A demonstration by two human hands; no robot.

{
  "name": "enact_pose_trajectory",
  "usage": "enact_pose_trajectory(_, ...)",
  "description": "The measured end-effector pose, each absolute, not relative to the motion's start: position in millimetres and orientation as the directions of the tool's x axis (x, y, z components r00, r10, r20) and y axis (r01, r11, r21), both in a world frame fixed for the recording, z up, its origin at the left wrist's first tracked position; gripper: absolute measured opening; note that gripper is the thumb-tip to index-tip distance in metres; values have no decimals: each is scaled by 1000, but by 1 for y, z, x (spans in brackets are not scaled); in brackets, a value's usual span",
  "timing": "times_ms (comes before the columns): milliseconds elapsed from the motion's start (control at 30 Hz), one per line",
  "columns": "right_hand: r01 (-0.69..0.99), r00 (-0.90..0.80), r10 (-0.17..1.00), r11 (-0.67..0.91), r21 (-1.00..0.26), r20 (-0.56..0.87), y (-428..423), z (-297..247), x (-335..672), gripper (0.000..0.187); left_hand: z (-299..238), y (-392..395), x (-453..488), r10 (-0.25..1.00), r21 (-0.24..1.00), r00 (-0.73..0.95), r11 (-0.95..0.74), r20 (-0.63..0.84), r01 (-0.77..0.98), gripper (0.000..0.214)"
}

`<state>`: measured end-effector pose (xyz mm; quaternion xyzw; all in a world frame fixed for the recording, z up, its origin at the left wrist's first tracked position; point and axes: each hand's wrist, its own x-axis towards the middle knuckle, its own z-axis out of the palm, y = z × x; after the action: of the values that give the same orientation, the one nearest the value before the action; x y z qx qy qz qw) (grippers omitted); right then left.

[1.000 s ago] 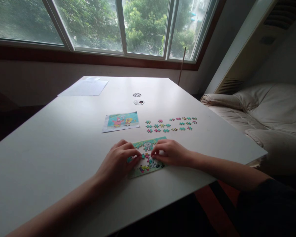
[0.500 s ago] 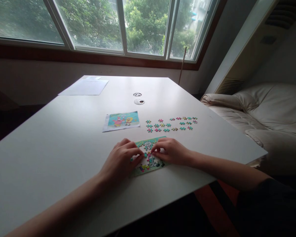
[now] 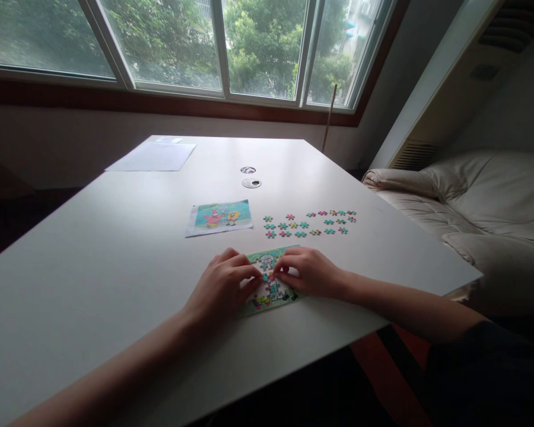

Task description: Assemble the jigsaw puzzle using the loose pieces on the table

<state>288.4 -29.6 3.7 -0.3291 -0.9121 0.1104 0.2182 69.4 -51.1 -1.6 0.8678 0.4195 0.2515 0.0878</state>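
A partly filled jigsaw puzzle board (image 3: 273, 302) lies on the white table in front of me. My left hand (image 3: 226, 279) reaches over its left side, thumb and forefinger pinched on a small teal puzzle piece (image 3: 266, 277) near the middle of the board. From the right comes my right hand (image 3: 309, 271), its fingers pinched at a small pink and yellow puzzle piece (image 3: 271, 276) beside the teal one. Whether the two pieces are joined is too small to tell. Both hands cover the board's side edges.
Loose puzzle pieces (image 3: 303, 225) lie in rows beyond the board to the right. A printed cartoon picture (image 3: 222, 216) lies behind the board. Farther back are two round cable holes (image 3: 251, 184) and papers (image 3: 153, 157) on the table (image 3: 115, 255). A sofa (image 3: 493, 207) stands at right.
My left hand has shifted slightly to the right with the teal piece, toward the fingertips of my right hand. The right hand has barely moved.
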Motion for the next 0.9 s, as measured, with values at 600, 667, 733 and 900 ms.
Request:
enact_pose_trajectory(600,548,-684,653,754,-361,325,-30,4,298,9,0,-51,55,753,372,486,-648,444,665,17)
enact_pose_trajectory(667,543,-687,651,755,-366,323,-30,3,299,9,0,-52,52,754,386,481,-648,447,657,18)
enact_pose_trajectory(733,540,-689,649,757,-368,323,-30,3,299,9,0,-52,51,759,394,484,-644,435,656,17)
enact_pose_trajectory(900,537,-684,650,756,-374,331,-31,6,297,9,-2,-53,56,775,404,498,-629,389,664,13)
